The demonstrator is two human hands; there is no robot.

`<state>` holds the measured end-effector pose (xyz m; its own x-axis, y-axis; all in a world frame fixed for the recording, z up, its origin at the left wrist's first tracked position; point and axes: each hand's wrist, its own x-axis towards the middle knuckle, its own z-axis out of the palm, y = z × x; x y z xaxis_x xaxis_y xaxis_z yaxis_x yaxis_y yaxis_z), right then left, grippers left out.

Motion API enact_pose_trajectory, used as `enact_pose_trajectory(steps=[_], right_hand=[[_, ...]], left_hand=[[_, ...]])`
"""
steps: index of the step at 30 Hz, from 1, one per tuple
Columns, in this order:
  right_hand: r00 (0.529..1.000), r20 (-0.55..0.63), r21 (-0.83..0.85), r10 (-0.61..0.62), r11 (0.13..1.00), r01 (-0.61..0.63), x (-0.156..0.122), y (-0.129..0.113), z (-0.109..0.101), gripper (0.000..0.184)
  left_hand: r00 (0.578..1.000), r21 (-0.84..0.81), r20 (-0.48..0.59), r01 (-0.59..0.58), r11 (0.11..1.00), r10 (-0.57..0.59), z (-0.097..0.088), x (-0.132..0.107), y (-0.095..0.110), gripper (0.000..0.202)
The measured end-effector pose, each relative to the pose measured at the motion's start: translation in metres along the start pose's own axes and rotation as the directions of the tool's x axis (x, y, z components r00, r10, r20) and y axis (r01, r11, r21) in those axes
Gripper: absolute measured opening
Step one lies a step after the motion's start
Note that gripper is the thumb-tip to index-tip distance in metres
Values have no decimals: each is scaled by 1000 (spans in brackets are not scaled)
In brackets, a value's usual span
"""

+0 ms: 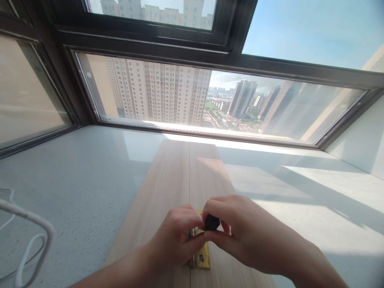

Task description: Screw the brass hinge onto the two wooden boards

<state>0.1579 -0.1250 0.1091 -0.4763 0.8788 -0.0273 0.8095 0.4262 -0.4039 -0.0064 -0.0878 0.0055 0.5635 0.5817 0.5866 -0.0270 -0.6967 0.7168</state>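
Note:
Two pale wooden boards (pixel 168 180) lie side by side with a narrow seam between them. Across the seam sits a brass-coloured hinge (pixel 203 259), partly covered by my hands; one screw hole shows at its near end. My right hand (pixel 237 228) is closed around the black handle of a screwdriver (pixel 212 223), seen nearly end-on from above. Right against it, over the hinge, my left hand (pixel 180 232) pinches thumb and forefinger together beneath the handle. What those left fingers grip is hidden, as is the screwdriver's tip.
The boards rest on a white speckled window sill (pixel 99 180). A white cable (pixel 45 228) loops at the left edge. Dark window frames (pixel 186 134) border the sill at the back, and a white wall (pixel 357 132) stands at the right.

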Motion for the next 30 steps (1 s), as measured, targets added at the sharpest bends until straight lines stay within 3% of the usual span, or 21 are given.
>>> enact_pose_trajectory(steps=[4, 12, 19, 25, 30], right_hand=[[998, -12, -92, 64, 994, -65, 3, -2, 1, 22], [999, 0, -71, 37, 997, -37, 0, -2, 3, 11], [996, 2, -109, 86, 990, -85, 4, -5, 1, 20], [999, -7, -70, 44, 997, -45, 2, -4, 0, 4], [998, 14, -101, 63, 993, -61, 5, -3, 4, 15]], left_hand=[[1000, -12, 23, 20, 1000, -19, 2, 0, -2, 38], [999, 20, 44, 2, 1000, -2, 4, -3, -1, 17], [1000, -17, 30, -5, 1000, 5, 4, -3, -2, 31], [998, 11, 63, -4, 1000, 3, 3, -3, -2, 30], [1000, -1, 22, 9, 1000, -9, 2, -2, -1, 26]])
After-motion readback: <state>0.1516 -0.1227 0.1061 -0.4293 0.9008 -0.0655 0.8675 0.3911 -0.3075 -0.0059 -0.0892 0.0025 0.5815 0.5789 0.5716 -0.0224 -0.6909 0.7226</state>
